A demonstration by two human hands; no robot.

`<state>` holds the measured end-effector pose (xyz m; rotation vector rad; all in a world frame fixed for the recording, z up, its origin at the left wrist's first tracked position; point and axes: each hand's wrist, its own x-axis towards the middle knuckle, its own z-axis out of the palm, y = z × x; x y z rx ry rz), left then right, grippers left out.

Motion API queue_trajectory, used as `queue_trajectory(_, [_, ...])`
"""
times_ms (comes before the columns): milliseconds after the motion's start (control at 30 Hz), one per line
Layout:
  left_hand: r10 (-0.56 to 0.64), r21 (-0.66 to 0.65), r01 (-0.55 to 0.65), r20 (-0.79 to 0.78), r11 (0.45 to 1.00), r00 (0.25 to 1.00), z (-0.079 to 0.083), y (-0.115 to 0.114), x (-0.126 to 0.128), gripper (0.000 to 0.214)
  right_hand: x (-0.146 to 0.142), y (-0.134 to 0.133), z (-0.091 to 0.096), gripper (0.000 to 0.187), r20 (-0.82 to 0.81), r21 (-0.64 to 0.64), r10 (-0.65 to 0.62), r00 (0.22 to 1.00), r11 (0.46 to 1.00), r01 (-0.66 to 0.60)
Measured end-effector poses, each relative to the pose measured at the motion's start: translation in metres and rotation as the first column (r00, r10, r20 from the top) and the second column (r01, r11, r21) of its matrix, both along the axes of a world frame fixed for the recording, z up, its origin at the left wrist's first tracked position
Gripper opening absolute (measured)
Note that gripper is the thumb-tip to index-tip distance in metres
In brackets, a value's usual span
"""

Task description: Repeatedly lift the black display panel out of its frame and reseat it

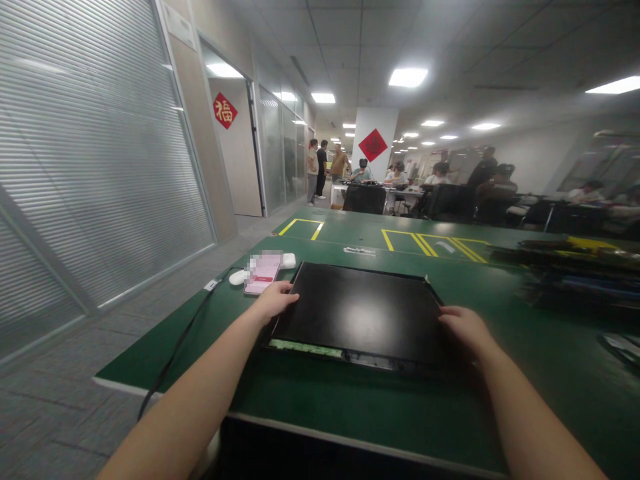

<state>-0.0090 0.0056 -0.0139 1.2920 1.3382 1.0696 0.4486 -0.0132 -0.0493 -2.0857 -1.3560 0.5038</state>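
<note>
so both my hands are on the black panel [360,310], one on each side edge. left hand [274,301] has its thumb over the rim, and the fingers curl out of sight below. right hand [467,328] pinches the opposite edge. the panel sits flat-ish in front of me over the green table [150,347], but i can't tell if it's touching or lifted a bit.

progress-wise, i'd judge the getting-hold part is done, both sides are gripped. letting go isn't. the green strip [306,348] along the near edge is bare, nothing covering it, so i'd call that edge unfinished or opened up. can't tell which from here.

writing: no brand or label i can read on the panel, its face is just dark with a glare spot. just left of it there's a phone [264,272] with a pinkish screen and a red bar, partly pixelated, text too small to read. the cable [185,340] has a white tag [210,285] near it, also illegible. further out, the red diamond [225,111] on the door has a gold 福 on it. the pillar has another red diamond [373,145], its character too dim for me to swear to.
</note>
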Motion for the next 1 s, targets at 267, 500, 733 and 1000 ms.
queue_trajectory(267, [0.042,-0.053,-0.040,0.031,0.998,0.999,-0.002,0.000,-0.001,0.040,0.000,0.000,-0.002,0.030,0.032,0.041,-0.022,0.999,0.999,0.021])
queue_trajectory(500, [0.007,-0.021,-0.004,0.136,1.000,0.991,-0.003,0.002,-0.002,0.051,0.000,0.001,-0.004,0.029,-0.002,0.046,-0.023,1.000,0.999,0.023])
queue_trajectory(733, [0.004,0.016,-0.007,0.153,1.000,0.988,0.003,-0.001,0.000,0.066,0.001,0.001,-0.005,0.039,-0.023,0.073,-0.074,0.997,0.994,0.075])
queue_trajectory(1000, [-0.032,0.011,0.030,0.238,0.999,0.971,0.010,-0.007,0.004,0.065,0.004,0.002,-0.007,0.046,-0.025,0.042,-0.043,0.999,0.998,0.044])
